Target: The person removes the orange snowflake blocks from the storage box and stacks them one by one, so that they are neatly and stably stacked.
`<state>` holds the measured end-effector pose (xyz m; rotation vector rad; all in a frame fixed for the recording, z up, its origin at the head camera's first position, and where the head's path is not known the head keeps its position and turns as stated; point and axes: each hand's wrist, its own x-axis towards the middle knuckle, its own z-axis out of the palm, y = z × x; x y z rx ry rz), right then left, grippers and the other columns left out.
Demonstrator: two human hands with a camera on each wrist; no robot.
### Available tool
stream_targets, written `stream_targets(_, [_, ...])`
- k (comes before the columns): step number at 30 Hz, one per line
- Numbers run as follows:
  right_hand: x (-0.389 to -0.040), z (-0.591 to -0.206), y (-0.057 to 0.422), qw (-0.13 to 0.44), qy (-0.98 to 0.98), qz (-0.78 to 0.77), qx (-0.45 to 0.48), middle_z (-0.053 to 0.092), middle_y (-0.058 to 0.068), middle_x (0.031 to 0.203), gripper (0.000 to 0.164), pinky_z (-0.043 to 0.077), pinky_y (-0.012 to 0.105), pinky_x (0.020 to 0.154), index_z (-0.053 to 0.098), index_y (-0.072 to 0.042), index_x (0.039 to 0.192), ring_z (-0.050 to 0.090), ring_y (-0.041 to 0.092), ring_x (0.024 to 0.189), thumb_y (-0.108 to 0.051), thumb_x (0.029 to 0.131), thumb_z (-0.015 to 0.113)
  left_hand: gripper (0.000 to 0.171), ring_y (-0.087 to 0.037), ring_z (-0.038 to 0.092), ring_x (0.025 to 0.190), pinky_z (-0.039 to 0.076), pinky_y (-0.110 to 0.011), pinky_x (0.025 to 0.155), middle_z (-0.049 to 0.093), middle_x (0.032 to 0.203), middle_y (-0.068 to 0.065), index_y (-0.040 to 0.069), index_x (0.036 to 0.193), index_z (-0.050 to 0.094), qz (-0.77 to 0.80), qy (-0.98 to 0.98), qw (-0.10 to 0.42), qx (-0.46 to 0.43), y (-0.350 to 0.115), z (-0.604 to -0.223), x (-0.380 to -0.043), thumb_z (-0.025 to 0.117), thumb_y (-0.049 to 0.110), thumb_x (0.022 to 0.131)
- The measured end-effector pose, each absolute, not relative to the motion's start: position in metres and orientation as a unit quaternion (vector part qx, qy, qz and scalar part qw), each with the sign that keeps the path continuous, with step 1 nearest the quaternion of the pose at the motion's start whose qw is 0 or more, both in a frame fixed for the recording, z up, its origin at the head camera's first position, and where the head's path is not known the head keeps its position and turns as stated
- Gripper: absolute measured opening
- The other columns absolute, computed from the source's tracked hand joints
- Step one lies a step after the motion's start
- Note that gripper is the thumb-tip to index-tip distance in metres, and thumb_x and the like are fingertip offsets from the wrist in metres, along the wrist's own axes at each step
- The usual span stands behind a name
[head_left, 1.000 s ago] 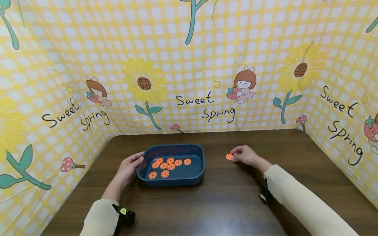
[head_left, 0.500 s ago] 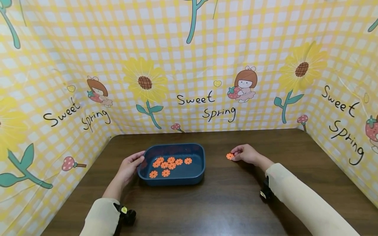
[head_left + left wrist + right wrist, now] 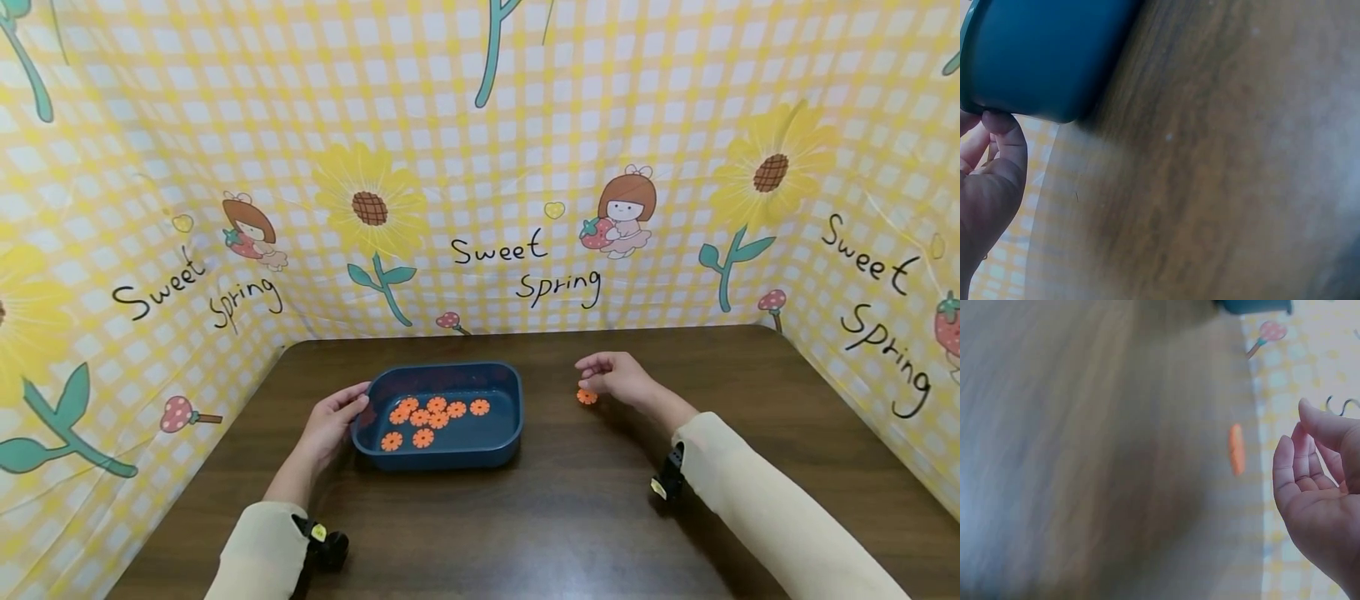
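My left hand point(image 3: 330, 423) grips a blue oblong plastic tray point(image 3: 450, 459) of orange scalloped discs point(image 3: 423, 438); one disc point(image 3: 587, 399) remains outside, three o'clock; right hand point(image 3: 621, 380) empty.

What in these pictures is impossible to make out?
Head view: the right hand hides the far edge of the lone orange disc.
Head view: overlapping discs in the blue tub partly cover each other.
Left wrist view: the tub's wall hides its contents.
Right wrist view: blur hides the lone orange disc's pattern.
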<state>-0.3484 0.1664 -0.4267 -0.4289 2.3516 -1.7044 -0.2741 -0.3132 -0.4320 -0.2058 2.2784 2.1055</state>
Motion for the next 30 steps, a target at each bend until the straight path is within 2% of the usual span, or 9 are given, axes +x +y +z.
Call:
stream_targets(8, [-0.345, -0.403, 0.142, 0.102, 0.765, -0.617, -0.151, 0.059, 0.011, 0.101, 0.035, 0.049, 0.05, 0.092, 0.06, 0.004, 0.122, 0.061, 0.026, 0.094, -0.005, 0.09, 0.069, 0.049, -0.024, 0.059, 0.113, 0.051, -0.031, 0.089, 0.053, 0.134, -0.015, 0.001, 0.145, 0.043, 0.678, 0.732, 0.014, -0.067, -0.313, -0.431, -0.273, 0.055, 0.02, 0.101])
stream_targets(14, [-0.341, -0.392, 0.12, 0.106, 0.76, -0.619, -0.167, 0.06, 0.011, 0.102, 0.035, 0.049, 0.047, 0.092, 0.061, 0.003, 0.123, 0.061, 0.023, 0.093, -0.007, 0.09, 0.07, 0.051, -0.021, 0.061, 0.109, 0.052, -0.031, 0.089, 0.056, 0.13, -0.011, 0.001, 0.145, 0.043, 0.687, 0.723, 0.014, -0.067, -0.313, -0.432, -0.273, 0.056, 0.02, 0.1])
stream_targets(20, [-0.337, -0.385, 0.096, 0.112, 0.742, -0.631, -0.195, 0.061, 0.01, 0.102, 0.033, 0.053, 0.039, 0.087, 0.061, 0.003, 0.122, 0.061, 0.019, 0.092, -0.005, 0.09, 0.068, 0.051, -0.016, 0.063, 0.105, 0.052, -0.03, 0.088, 0.058, 0.126, -0.007, 0.001, 0.146, 0.041, 0.695, 0.716, 0.017, -0.066, -0.313, -0.431, -0.272, 0.056, 0.019, 0.101])
stream_targets(25, [-0.334, -0.38, 0.074, 0.12, 0.736, -0.634, -0.203, 0.061, 0.01, 0.101, 0.03, 0.051, 0.045, 0.09, 0.063, 0.001, 0.119, 0.061, 0.02, 0.092, -0.003, 0.09, 0.068, 0.05, -0.018, 0.062, 0.106, 0.052, -0.031, 0.088, 0.059, 0.125, -0.008, 0.0, 0.145, 0.042, 0.691, 0.72, 0.012, -0.067, -0.312, -0.43, -0.272, 0.055, 0.018, 0.101])
stream_targets(30, [-0.334, -0.379, 0.052, 0.129, 0.744, -0.62, -0.213, 0.061, 0.018, 0.108, 0.03, 0.052, 0.043, 0.089, 0.063, 0.001, 0.119, 0.061, 0.021, 0.093, -0.002, 0.09, 0.068, 0.05, -0.02, 0.061, 0.108, 0.052, -0.03, 0.088, 0.056, 0.131, -0.012, 0.001, 0.145, 0.043, 0.684, 0.726, 0.008, -0.068, -0.312, -0.432, -0.273, 0.056, 0.019, 0.1])
